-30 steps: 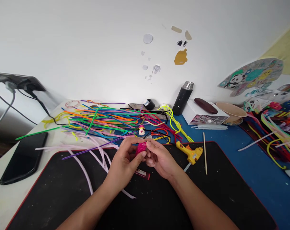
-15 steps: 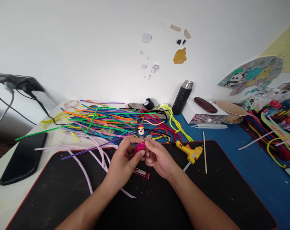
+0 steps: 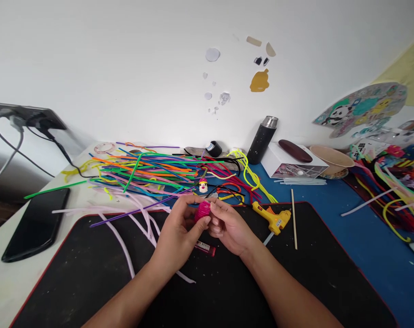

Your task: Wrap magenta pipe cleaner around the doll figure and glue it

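Note:
Between my hands, above the black mat, is a magenta coil of pipe cleaner (image 3: 202,210), wound into a small rounded tube. My left hand (image 3: 179,228) grips it with thumb and fingers around its left side. My right hand (image 3: 227,223) pinches its right edge near the top, and those fingertips partly cover it. Under the hands lies a small clear red tube-like item (image 3: 206,248) with a white label, its left part hidden. Just beyond the fingers stands a little white figure head (image 3: 203,186) with a pink and yellow cap.
Many coloured pipe cleaners (image 3: 152,168) lie across the back; pale lilac ones (image 3: 120,243) spread over the mat (image 3: 316,282). A yellow glue gun (image 3: 273,218) and a wooden stick (image 3: 293,219) are at right. A black flask (image 3: 262,141), a white box (image 3: 288,166) and a phone (image 3: 36,225) stand farther out.
The camera view has shifted slightly. The magenta coil has turned a little and shows more of its side between my fingers; both hands keep hold of it.

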A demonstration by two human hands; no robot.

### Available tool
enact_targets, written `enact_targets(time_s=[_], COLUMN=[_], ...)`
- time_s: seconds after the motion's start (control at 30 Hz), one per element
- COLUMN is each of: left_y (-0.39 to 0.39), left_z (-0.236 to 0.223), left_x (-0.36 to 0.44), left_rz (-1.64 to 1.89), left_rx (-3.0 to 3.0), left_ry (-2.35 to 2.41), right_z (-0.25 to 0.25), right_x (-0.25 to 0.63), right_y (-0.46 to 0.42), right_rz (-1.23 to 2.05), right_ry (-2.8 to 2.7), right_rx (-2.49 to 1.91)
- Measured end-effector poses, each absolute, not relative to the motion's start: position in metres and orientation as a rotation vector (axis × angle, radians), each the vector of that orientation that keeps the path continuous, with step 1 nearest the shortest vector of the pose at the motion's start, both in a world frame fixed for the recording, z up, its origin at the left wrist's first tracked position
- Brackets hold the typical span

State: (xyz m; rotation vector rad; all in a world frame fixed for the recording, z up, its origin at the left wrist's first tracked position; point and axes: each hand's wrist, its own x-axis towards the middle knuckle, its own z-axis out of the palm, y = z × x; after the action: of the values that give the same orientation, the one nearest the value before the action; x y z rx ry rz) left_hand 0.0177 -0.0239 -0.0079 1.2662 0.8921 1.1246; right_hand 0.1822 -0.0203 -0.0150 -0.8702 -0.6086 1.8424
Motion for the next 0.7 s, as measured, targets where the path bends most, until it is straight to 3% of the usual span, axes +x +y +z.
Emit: enact_targets(time_s=[0.7], left_y=[-0.0220], left_z=[-0.0136], left_x=[0.0154], left_rz=[1.190], left_rx=[1.436], left_ry=[0.894], right_z=[-0.0190], right_x=[0.1833], right_y=[-0.0203], right_rz=[1.863], right_ry=[-0.613], right_rx=[-0.834])
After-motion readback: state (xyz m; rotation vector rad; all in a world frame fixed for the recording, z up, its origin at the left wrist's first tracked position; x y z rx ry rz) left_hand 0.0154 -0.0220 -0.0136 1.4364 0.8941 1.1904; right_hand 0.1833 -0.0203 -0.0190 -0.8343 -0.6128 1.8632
